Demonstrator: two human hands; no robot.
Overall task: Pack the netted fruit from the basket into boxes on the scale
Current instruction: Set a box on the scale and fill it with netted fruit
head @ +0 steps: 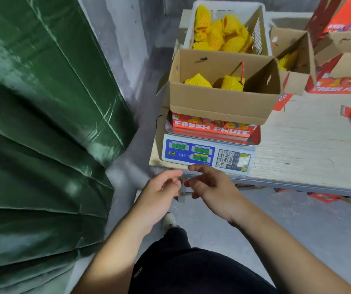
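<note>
A white basket point(257, 28) at the table's far end holds several fruit in yellow foam nets point(223, 35). In front of it an open cardboard box point(217, 102) printed "FRESH FRUIT" stands on the scale point(206, 153), with two netted fruit point(232, 82) inside. My left hand point(159, 194) and my right hand point(210, 183) hover close together below the scale's front edge, fingers loosely curled, holding nothing.
A second open box point(293, 49) with a netted fruit stands right of the basket, beside stacked red fruit boxes point(340, 85). Another person's blurred hand with a red tape roll point(350, 112) is at the right edge. A green tarp point(43, 124) fills the left.
</note>
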